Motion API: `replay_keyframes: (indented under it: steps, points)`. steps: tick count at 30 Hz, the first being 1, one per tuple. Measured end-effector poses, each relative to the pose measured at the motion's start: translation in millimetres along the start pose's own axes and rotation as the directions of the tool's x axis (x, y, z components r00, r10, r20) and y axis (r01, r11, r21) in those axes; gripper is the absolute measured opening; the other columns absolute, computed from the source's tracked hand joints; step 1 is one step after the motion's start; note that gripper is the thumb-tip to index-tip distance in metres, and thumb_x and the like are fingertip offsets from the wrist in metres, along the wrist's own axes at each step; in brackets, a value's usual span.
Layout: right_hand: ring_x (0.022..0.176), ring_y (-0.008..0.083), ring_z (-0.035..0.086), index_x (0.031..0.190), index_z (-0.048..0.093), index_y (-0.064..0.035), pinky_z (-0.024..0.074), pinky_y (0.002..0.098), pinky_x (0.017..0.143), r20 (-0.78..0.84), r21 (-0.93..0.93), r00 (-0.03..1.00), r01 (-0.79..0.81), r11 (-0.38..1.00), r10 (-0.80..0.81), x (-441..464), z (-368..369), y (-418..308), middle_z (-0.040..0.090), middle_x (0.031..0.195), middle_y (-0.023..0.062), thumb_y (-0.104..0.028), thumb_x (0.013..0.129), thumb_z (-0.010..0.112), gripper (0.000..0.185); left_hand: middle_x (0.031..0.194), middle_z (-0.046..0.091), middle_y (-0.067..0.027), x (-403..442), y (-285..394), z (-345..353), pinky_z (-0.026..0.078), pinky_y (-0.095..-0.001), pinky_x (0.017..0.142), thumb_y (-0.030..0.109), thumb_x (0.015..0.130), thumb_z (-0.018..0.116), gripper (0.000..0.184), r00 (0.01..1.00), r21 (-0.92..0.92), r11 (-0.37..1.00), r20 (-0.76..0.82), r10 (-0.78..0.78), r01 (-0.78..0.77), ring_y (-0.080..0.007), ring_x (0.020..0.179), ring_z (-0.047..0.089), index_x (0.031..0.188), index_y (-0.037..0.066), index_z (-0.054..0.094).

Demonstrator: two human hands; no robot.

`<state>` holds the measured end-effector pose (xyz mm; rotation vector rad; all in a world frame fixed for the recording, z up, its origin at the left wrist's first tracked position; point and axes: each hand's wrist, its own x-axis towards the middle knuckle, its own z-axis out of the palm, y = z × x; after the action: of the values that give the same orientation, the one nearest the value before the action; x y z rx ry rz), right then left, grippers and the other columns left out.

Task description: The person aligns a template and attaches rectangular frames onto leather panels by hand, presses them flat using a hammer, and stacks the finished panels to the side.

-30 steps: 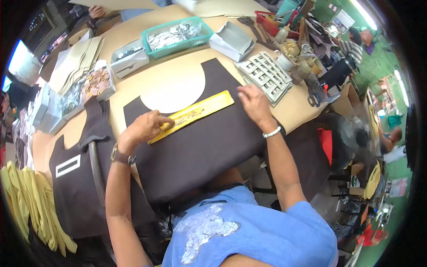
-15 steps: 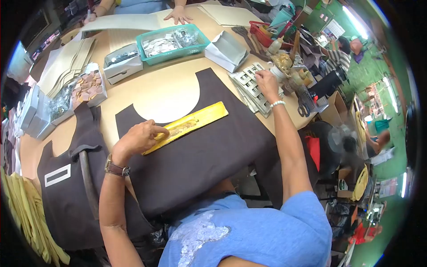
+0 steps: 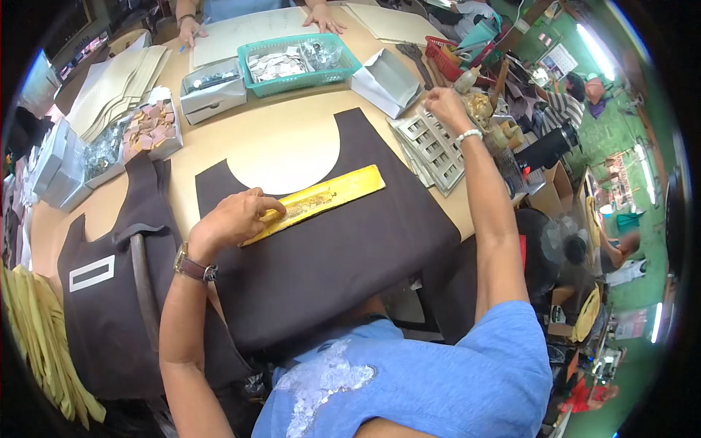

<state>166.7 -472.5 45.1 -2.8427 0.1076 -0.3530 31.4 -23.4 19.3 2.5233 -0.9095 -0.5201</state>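
Note:
A long yellow strip (image 3: 328,191), smeared with brown residue, lies across a dark brown fabric piece (image 3: 321,255) with a rounded neckline cut. Curled over the strip's left end, my left hand (image 3: 237,217) is closed, its fingertips on the strip. At the far end of a stack of off-white cut-out frames (image 3: 436,152) is my right hand (image 3: 447,109), fingers pinched together; what they hold, if anything, is hidden. To the left, a second dark piece (image 3: 102,321) bears a white rectangular frame (image 3: 93,273) and a hammer (image 3: 144,285).
A teal basket (image 3: 298,89) of white pieces stands between an open white box (image 3: 387,82) and a grey-white box (image 3: 213,102). Boxes of tan squares (image 3: 151,125) are at left. Bottles and a red basket (image 3: 443,58) crowd the right. Across the table, a person's hands (image 3: 325,18) rest on sheets.
My right hand has moved away from me, toward the far end of the frame stack. My left hand stays on the yellow strip. The person opposite has laid the sheet flat.

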Motion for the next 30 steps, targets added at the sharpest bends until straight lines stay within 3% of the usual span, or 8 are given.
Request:
replay_keyframes:
  steps: [5, 7, 11, 13, 15, 19, 24, 30]
  points:
    - [0.076, 0.0278, 0.067, 0.088, 0.074, -0.0137, 0.0519, 0.0341, 0.076, -0.127, -0.064, 0.99, 0.053, 0.997, -0.061, -11.8, -62.7, -41.3, 0.069, 0.083, 0.0128, -0.03, 0.071, 0.071, 0.023, 0.093, 0.055, -0.0116, 1.9, -4.5, 2.1, 0.046, -0.0408, 0.08, 0.008, 0.077, 0.054, 0.034, 1.0, -0.025, 1.0, 0.014, 0.006, -0.006, -0.0308, 0.088, 0.058, 0.107, 0.021, 0.064]
    - [0.07, 0.0232, 0.067, 0.088, 0.073, -0.0097, 0.0516, 0.0314, 0.069, -0.206, 0.056, 0.951, 0.246, 0.968, -0.23, -38.9, -87.7, -73.5, 0.069, 0.079, 0.0115, -0.028, 0.076, 0.068, 0.022, 0.089, 0.056, -0.0123, 1.9, -1.9, 1.9, 0.046, -0.0409, 0.077, 0.005, 0.075, 0.055, 0.035, 1.0, -0.03, 0.999, -0.007, 0.014, -0.015, -0.0306, 0.085, 0.058, 0.106, 0.018, 0.064]
    - [0.068, 0.0089, 0.062, 0.089, 0.067, 0.0034, 0.0477, 0.0228, 0.064, -0.22, 0.301, 0.936, 0.332, 0.894, -0.273, -87.7, -95.1, -116.5, 0.066, 0.069, 0.0072, -0.027, 0.082, 0.066, 0.031, 0.082, 0.054, -0.0136, 3.0, -12.1, 6.3, 0.045, -0.0406, 0.073, 0.003, 0.073, 0.055, 0.036, 0.994, -0.023, 0.995, -0.054, 0.096, -0.097, -0.0308, 0.08, 0.056, 0.106, 0.015, 0.065]
    - [0.074, 0.0081, 0.06, 0.097, 0.063, 0.0016, 0.0466, 0.0222, 0.065, -0.14, 0.411, 0.972, 0.233, 0.882, -0.191, -119.8, -87.7, -131.8, 0.066, 0.08, 0.0053, -0.016, 0.083, 0.066, 0.023, 0.084, 0.055, -0.0137, 2.9, -10.5, 5.2, 0.045, -0.0402, 0.075, 0.004, 0.073, 0.055, 0.037, 0.994, -0.04, 0.995, -0.056, 0.089, -0.091, -0.0301, 0.08, 0.057, 0.107, 0.014, 0.065]
    - [0.082, 0.0107, 0.061, 0.109, 0.056, 0.0026, 0.0478, 0.0225, 0.068, -0.242, 0.57, 0.942, 0.331, 0.752, -0.231, -138.9, -60.8, -128.1, 0.063, 0.093, 0.0076, -0.006, 0.085, 0.062, 0.027, 0.086, 0.056, -0.0137, 2.6, -5.6, -0.4, 0.045, -0.0395, 0.076, 0.004, 0.073, 0.054, 0.038, 0.999, -0.071, 0.997, 0.002, 0.037, -0.037, -0.029, 0.082, 0.057, 0.109, 0.013, 0.065]
    - [0.082, 0.013, 0.061, 0.117, 0.049, 0.005, 0.0483, 0.0207, 0.068, -0.062, 0.869, 0.997, 0.081, 0.489, -0.055, -179.6, -18.2, -123.8, 0.061, 0.101, 0.0105, -0.001, 0.086, 0.058, 0.032, 0.089, 0.058, -0.013, 4.2, -9.4, 2.6, 0.048, -0.0374, 0.079, 0.003, 0.077, 0.052, 0.037, 0.999, -0.075, 0.996, 0.003, 0.042, -0.042, -0.026, 0.086, 0.06, 0.11, 0.014, 0.066]
    - [0.073, 0.0063, 0.058, 0.121, 0.05, 0.0027, 0.0429, 0.0161, 0.06, 0.266, 0.912, 0.964, -0.253, 0.324, 0.002, -213.5, 27.4, -120.1, 0.065, 0.09, 0.0059, -0.003, 0.086, 0.06, 0.037, 0.089, 0.06, -0.0138, 4.2, -8.6, 0.5, 0.049, -0.0354, 0.079, 0.003, 0.078, 0.053, 0.035, 0.999, -0.112, 0.993, -0.002, 0.033, -0.033, -0.0254, 0.085, 0.061, 0.109, 0.012, 0.067]
    - [0.065, 0.004, 0.055, 0.125, 0.046, 0.0042, 0.0409, 0.0153, 0.054, 0.393, 0.794, 0.919, -0.325, 0.513, -0.026, -223.8, 44.4, -136.9, 0.065, 0.08, 0.0047, -0.001, 0.085, 0.058, 0.042, 0.09, 0.06, -0.0129, 3.8, -8.9, 3.5, 0.05, -0.034, 0.081, 0.003, 0.077, 0.054, 0.036, 1.0, -0.105, 0.994, -0.002, -0.007, 0.007, -0.025, 0.087, 0.061, 0.109, 0.012, 0.067]
